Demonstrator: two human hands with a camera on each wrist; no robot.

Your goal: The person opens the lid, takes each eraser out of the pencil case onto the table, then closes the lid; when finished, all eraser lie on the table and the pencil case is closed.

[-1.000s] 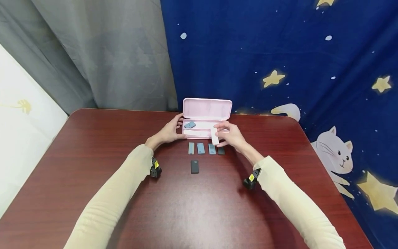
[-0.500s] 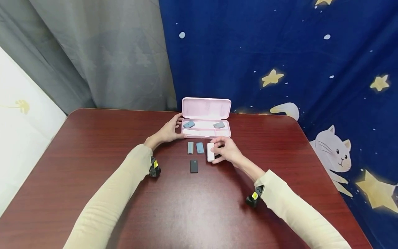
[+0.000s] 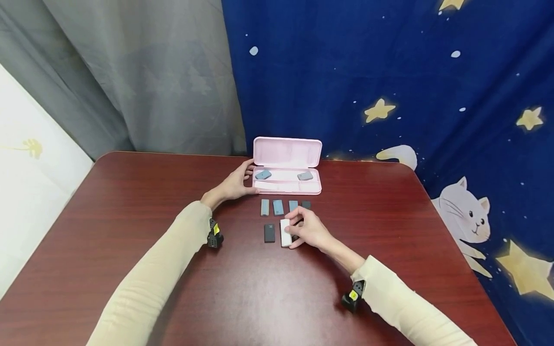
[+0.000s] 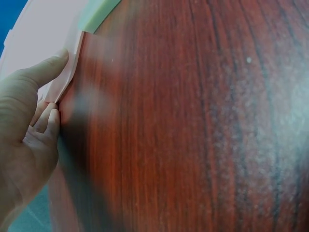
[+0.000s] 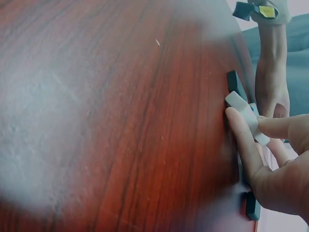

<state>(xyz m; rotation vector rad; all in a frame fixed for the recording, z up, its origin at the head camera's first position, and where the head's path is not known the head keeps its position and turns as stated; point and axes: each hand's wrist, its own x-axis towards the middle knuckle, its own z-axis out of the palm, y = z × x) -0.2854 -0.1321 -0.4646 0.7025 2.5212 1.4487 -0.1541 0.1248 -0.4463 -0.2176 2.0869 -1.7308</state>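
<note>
A pink pencil case (image 3: 287,151) lies at the far side of the table with its lid up. My left hand (image 3: 233,186) holds its left end, the thumb along the front corner and the fingers round the side, as the left wrist view also shows of the case (image 4: 46,34). My right hand (image 3: 310,229) pinches a white rectangular block (image 3: 285,233) between thumb and fingers, close to the tabletop. Just left of it lies a black block (image 3: 269,233). Whether the white block touches the table I cannot tell.
Between the case and my right hand runs a row of small blocks: greyish (image 3: 265,207), blue (image 3: 278,207), another blue one (image 3: 293,206) and a dark one (image 3: 306,205). Inside the case sit a blue block (image 3: 263,175) and a grey block (image 3: 305,176). Curtains hang behind the table (image 3: 173,288).
My right hand has carried the white block from over the case, past the row of blocks, toward me to beside the black block. My left hand has stayed on the case.
</note>
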